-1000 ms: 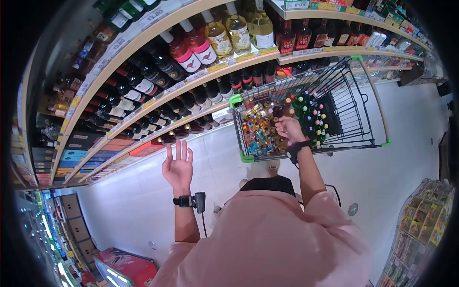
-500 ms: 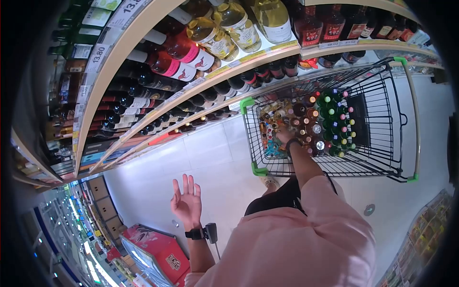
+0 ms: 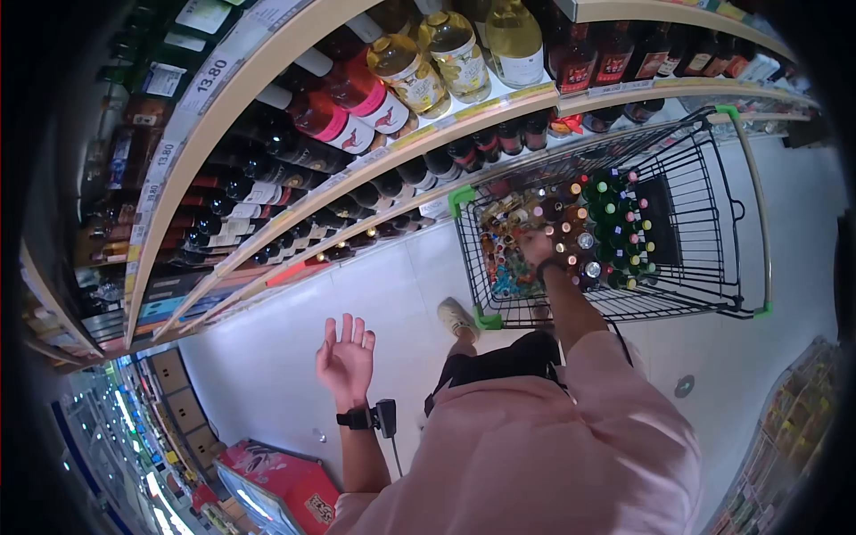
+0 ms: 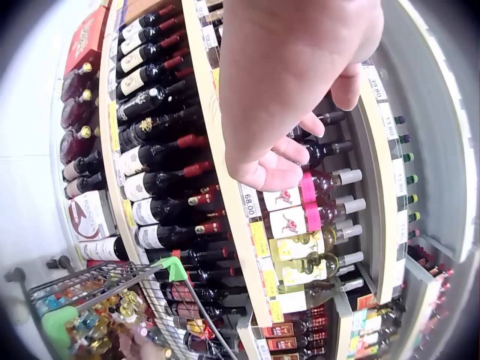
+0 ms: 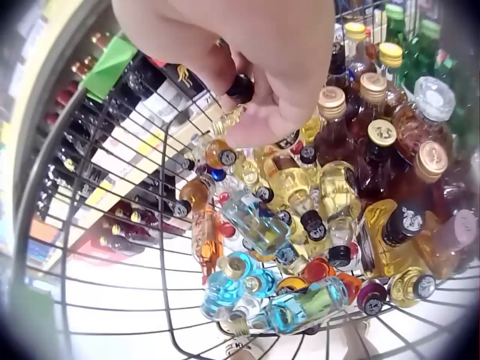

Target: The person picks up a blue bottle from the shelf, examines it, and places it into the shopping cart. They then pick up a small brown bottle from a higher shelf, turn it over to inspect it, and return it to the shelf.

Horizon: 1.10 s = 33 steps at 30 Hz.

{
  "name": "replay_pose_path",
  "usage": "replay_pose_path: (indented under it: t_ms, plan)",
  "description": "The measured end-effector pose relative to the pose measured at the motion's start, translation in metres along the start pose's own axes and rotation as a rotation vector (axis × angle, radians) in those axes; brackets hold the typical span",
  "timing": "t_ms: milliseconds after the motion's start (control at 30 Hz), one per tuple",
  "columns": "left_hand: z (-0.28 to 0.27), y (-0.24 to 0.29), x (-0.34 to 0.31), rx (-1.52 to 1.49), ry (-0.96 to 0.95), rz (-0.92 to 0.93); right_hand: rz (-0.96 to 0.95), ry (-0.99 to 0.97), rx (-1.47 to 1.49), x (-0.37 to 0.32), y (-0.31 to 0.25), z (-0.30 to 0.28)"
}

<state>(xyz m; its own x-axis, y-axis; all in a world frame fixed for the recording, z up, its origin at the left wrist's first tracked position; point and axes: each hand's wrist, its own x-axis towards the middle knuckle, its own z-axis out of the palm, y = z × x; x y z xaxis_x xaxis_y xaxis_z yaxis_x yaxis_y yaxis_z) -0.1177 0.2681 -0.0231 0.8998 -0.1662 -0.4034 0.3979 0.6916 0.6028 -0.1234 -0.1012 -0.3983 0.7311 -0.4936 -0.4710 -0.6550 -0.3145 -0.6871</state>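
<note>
My right hand (image 5: 247, 60) reaches down among the small bottles heaped in the front of the shopping cart (image 3: 486, 319). In the right wrist view its fingers and thumb pinch a small bottle's black cap (image 5: 241, 88); the rest of that bottle is hidden by the hand. Below lie small blue bottles (image 5: 225, 294), a yellow one (image 5: 339, 187) and several others with black caps. Larger brown bottles (image 5: 334, 124) stand upright right beside them. My left hand (image 3: 346, 364) hangs in the air before the shelves, palm up, fingers loosely spread, holding nothing.
Wine shelves run along the far side, with pink-labelled bottles (image 3: 374, 105) and clear yellow bottles (image 3: 453, 55). Green bottles (image 3: 615, 214) stand farther back in the cart. A red freezer case (image 3: 276, 486) is at lower left, a snack rack (image 3: 785, 437) at lower right.
My right hand has gone from above the bottles down into the heap of small ones. One shoe has come into view left of the cart. My left hand stays raised, palm up.
</note>
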Motion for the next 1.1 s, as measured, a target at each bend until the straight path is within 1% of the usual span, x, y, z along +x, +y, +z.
replay_pose_path:
  t_ms: [33, 67, 167, 200, 233, 300, 367, 400, 433, 467, 500, 533, 567, 600, 633, 667, 700, 767, 800, 833, 900, 967, 1033, 1067, 1100]
  plan:
    - [-0.006, 0.002, 0.011, -0.012, -0.042, -0.034, 0.011, 0.048, 0.023, -0.004, -0.004, -0.005]
    - [-0.013, 0.004, 0.024, -0.024, -0.085, -0.071, 0.098, 0.085, 0.131, 0.003, 0.006, 0.002]
    - [-0.022, 0.01, 0.059, -0.029, -0.205, -0.198, 0.142, 0.247, 0.305, -0.037, -0.022, -0.032]
    - [-0.025, 0.011, 0.069, -0.01, -0.256, -0.241, 0.025, 0.288, 0.156, -0.042, -0.018, -0.038]
    - [-0.025, 0.023, 0.083, 0.026, -0.311, -0.295, 0.13, 0.258, 0.361, -0.078, -0.055, -0.061]
    - [-0.025, 0.033, 0.107, 0.105, -0.426, -0.42, 0.084, 0.403, 0.155, -0.099, -0.058, -0.074]
    - [-0.029, 0.036, 0.122, 0.151, -0.525, -0.51, 0.084, 0.48, 0.223, -0.135, -0.096, -0.099]
    - [-0.024, 0.036, 0.132, 0.169, -0.585, -0.539, 0.115, 0.503, 0.296, -0.154, -0.124, -0.115]
    - [-0.02, 0.036, 0.138, 0.189, -0.635, -0.569, -0.019, 0.595, 0.191, -0.161, -0.131, -0.124]
    - [-0.015, 0.034, 0.142, 0.151, -0.671, -0.605, -0.057, 0.589, 0.302, -0.167, -0.138, -0.131]
    - [-0.007, 0.032, 0.143, 0.202, -0.676, -0.62, -0.105, 0.585, 0.413, -0.17, -0.15, -0.143]
    - [0.007, 0.031, 0.142, 0.253, -0.688, -0.629, -0.225, 0.555, 0.451, -0.175, -0.168, -0.154]
    - [0.022, 0.03, 0.142, 0.305, -0.703, -0.629, -0.276, 0.512, 0.441, -0.18, -0.186, -0.168]
    - [0.04, 0.031, 0.135, 0.364, -0.763, -0.59, -0.324, 0.464, 0.433, -0.205, -0.228, -0.182]
    - [0.057, 0.028, 0.132, 0.355, -0.794, -0.586, -0.373, 0.412, 0.424, -0.224, -0.268, -0.196]
    - [0.071, 0.026, 0.126, 0.349, -0.822, -0.584, -0.465, 0.399, 0.343, -0.234, -0.294, -0.204]
    - [0.086, 0.024, 0.121, 0.345, -0.854, -0.579, -0.53, 0.358, 0.361, -0.243, -0.319, -0.212]
    - [0.117, 0.028, 0.109, 0.271, -0.869, -0.661, -0.67, 0.277, 0.394, -0.259, -0.365, -0.225]
    - [0.133, 0.033, 0.105, 0.228, -0.943, -0.681, -0.787, 0.23, 0.388, -0.265, -0.385, -0.23]
    - [0.148, 0.041, 0.1, 0.17, -0.973, -0.714, -0.847, 0.192, 0.355, -0.277, -0.408, -0.236]
    - [0.175, 0.055, 0.094, 0.057, -1.111, -0.707, -0.912, 0.121, 0.282, -0.298, -0.448, -0.249]
    - [0.196, 0.068, 0.088, -0.017, -1.162, -0.7, -1.008, 0.135, 0.254, -0.306, -0.479, -0.259]
    - [0.212, 0.079, 0.086, -0.133, -1.205, -0.709, -0.999, 0.141, 0.204, -0.319, -0.508, -0.275]
    - [0.221, 0.085, 0.085, -0.222, -1.237, -0.76, -1.023, 0.196, 0.174, -0.323, -0.523, -0.281]
    - [0.231, 0.091, 0.083, -0.273, -1.24, -0.79, -1.093, 0.191, 0.201, -0.322, -0.536, -0.289]
